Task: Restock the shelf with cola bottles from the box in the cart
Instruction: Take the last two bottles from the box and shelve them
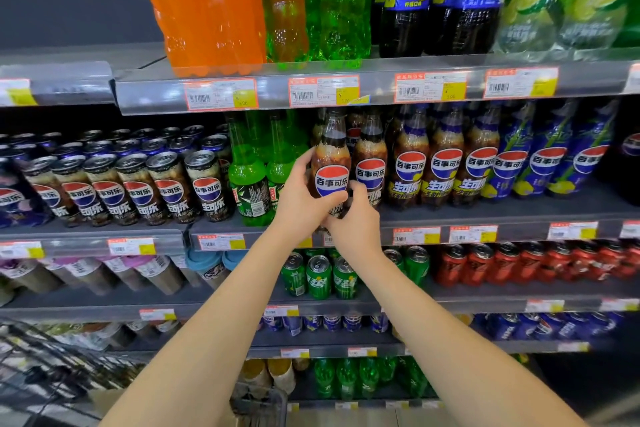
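A dark cola bottle (330, 163) with a red, white and blue round logo stands at the front of the middle shelf (485, 215). My left hand (300, 199) wraps its left side and front. My right hand (356, 218) cups its lower right part and base. Another matching cola bottle (370, 163) stands just to its right, with more behind. The wire cart (45, 367) shows at the lower left; its box (110, 402) is only partly visible below my left arm.
Green soda bottles (247, 177) stand left of the held bottle and cola cans (145, 184) further left. Lemon cola bottles (443, 163) fill the right. Large bottles sit on the shelf above, cans (318, 274) on the shelf below.
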{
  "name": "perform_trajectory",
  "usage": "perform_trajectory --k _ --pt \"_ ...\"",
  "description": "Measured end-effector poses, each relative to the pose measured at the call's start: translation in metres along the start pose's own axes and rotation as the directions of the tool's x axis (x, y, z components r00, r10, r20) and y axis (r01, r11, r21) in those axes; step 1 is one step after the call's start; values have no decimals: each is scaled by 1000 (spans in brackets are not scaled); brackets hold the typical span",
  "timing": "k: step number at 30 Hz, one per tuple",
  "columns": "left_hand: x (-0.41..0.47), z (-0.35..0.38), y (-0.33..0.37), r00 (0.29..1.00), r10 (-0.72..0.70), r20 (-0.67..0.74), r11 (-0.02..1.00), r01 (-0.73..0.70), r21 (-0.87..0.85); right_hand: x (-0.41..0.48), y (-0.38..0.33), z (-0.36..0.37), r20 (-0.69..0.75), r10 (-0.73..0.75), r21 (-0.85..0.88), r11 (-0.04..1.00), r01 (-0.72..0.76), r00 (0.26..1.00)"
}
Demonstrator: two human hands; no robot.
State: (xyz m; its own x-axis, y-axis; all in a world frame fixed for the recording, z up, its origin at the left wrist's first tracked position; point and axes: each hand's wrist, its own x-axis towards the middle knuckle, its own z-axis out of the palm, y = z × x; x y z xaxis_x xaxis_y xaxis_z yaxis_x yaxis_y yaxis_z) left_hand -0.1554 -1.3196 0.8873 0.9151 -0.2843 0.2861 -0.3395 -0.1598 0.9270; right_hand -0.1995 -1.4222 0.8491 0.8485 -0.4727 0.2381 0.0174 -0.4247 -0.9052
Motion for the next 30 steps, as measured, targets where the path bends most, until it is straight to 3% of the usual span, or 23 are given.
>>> perform_trajectory --k 6,9,13,17,30 --pt "-4 -3 6 999 33 -22 971 -27 239 8 1 19 -110 -12 -1 1000 12 994" --pt "-9 -3 1 994 61 -93 964 -34 265 16 0 25 -144 -9 -36 999 4 990" --pt "-9 -2 -7 995 61 -78 954 -35 297 20 -2 30 -150 32 26 999 -28 988" --pt "-10 -3 -12 995 65 -77 944 -36 327 21 5 39 -173 12 -133 991 -35 985" --pt "3 4 -28 991 104 -89 933 -67 353 22 16 45 -199 -42 -247 969 -9 979"
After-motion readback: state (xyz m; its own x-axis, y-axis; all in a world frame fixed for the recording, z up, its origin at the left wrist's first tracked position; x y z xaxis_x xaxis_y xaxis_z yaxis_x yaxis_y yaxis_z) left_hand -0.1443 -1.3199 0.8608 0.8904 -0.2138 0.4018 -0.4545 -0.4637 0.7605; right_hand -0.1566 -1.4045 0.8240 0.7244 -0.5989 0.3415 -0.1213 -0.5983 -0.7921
